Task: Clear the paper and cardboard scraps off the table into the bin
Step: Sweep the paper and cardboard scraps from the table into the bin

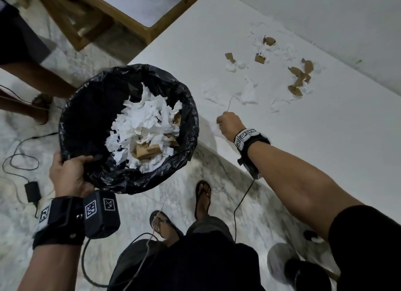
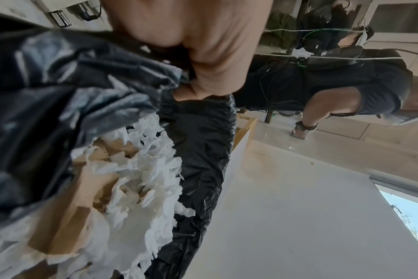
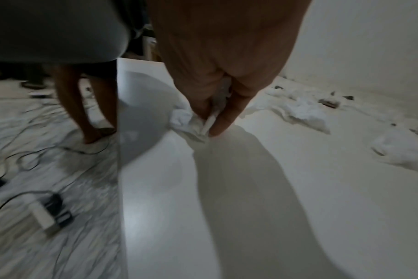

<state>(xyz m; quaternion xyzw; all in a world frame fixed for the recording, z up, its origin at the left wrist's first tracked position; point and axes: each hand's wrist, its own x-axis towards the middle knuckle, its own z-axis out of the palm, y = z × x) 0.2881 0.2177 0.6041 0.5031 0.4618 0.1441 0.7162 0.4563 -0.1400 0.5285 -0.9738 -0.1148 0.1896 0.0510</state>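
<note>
Left hand (image 1: 69, 173): grips the bin (image 1: 130, 125) rim, beside the tabletop (image 1: 325, 149) edge.
Right hand (image 1: 230, 125): pinches white paper (image 3: 193, 122) near that edge.
Scraps (image 1: 297, 80): paper and cardboard farther along the tabletop.

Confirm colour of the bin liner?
Black, glossy and crinkled bin liner, held at the rim by the left hand. Clearest in the head view.

Black cables (image 1: 19, 158) and a power adapter (image 1: 32, 191) lie on the marble floor (image 1: 121, 214), beside a wooden frame (image 1: 91, 15) and a bystander's bare legs (image 1: 32, 82).
</note>
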